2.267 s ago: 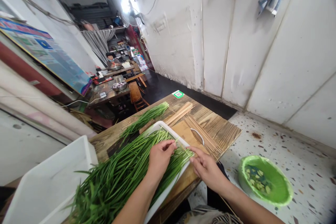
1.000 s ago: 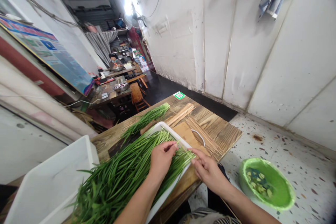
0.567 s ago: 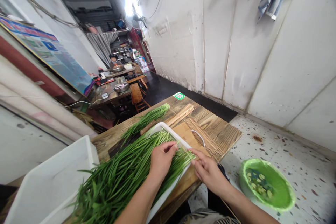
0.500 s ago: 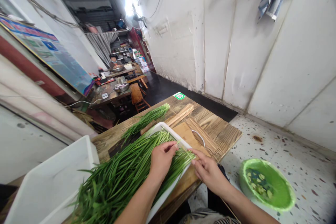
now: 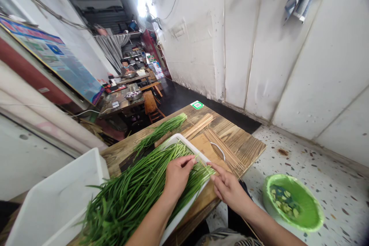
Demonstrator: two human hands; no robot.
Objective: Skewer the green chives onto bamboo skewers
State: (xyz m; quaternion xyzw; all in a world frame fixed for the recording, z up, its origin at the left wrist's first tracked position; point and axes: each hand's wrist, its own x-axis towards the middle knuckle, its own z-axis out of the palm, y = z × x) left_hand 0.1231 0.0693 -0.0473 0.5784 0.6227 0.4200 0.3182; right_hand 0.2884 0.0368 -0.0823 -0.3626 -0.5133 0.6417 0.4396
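A large heap of garlic chives [image 5: 129, 188] fills a white plastic tray [image 5: 173, 221], stem ends towards the right. Over the stems, my left hand [image 5: 178, 171] is closed, with thumb and forefinger pinched on chive stems whose pale ends show at the fingertips. My right hand [image 5: 227, 184], at the tray's right rim, is closed round a thin bamboo skewer [image 5: 252, 230]. Its forefinger is stretched towards my left hand. The skewer runs back below my right wrist, while its front end lies near the pinched stems; whether it pierces them I cannot tell.
Beyond the tray, a smaller chive bunch [image 5: 161, 130], loose bamboo skewers [image 5: 225, 150] and a cutting board [image 5: 203, 146] lie on the wooden table [image 5: 245, 140]. A white bin [image 5: 57, 196] stands left. A green basin [image 5: 309, 203] sits on the floor. Someone sits farther back.
Both hands stay in nearly the same place and keep their grips. The camera view has shifted very slightly.
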